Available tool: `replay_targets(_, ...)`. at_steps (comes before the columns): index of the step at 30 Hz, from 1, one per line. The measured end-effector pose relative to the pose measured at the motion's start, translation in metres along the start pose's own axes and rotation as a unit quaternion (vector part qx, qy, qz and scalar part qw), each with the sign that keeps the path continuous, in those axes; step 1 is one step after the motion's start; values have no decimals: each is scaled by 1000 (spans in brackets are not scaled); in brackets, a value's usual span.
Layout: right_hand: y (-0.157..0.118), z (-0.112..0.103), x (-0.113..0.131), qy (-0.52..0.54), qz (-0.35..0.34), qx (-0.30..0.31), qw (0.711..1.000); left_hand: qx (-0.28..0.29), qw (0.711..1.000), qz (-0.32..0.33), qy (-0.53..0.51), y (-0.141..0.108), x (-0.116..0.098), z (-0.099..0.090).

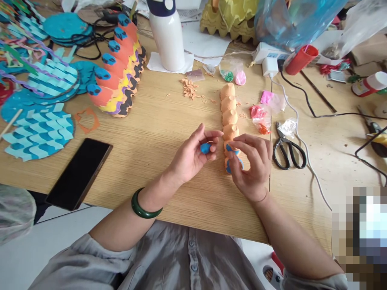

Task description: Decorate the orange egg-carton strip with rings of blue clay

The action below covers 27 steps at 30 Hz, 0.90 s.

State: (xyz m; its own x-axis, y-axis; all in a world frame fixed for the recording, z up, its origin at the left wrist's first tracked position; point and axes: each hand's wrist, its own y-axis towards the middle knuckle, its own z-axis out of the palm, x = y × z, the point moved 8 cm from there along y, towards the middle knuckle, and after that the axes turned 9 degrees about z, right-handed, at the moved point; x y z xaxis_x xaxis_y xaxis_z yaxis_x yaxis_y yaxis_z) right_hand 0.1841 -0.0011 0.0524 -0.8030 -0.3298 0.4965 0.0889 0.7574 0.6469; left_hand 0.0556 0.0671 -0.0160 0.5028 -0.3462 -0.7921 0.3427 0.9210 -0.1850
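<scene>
A strip of orange bumps (229, 117), like a cut row of egg carton, lies lengthwise on the table. Blue clay (232, 149) covers part of the two bumps closest to me. My right hand (252, 161) is at these near bumps, with thumb and fingers closing around the blue clay on one of them; the exact contact is partly hidden. Just left of the strip, my left hand (195, 151) holds a small lump of blue clay (205, 148) in its curled fingers. Its index fingertip reaches close to the strip's side.
Black-handled scissors (288, 151) and bagged pink and red clay (258, 112) lie right of the strip. Orange scraps (189, 88) lie beyond my left hand. A phone (80, 173), a painted multi-row bumpy piece (121, 68) and a white bottle (167, 40) stand or lie left. A white cable (294, 121) crosses right.
</scene>
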Motion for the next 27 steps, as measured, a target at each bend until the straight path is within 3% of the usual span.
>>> replay_targets(5, -2, 6, 9, -36, -48, 16, 998, 0, 999, -32, -14, -4, 1, 8)
replay_targets(12, -4, 14, 8, -34, -41, 41, 998, 100, 994, -45, -6, -11, 10, 21)
replay_targets(19, -1, 6, -1, -23, -11, 4, 1000, 76, 986, 67, 129, -12, 1, 8)
replay_targets(27, -1, 7, -4, 37, -4, 13, 999, 88, 994, 32, 60, -11, 6, 7)
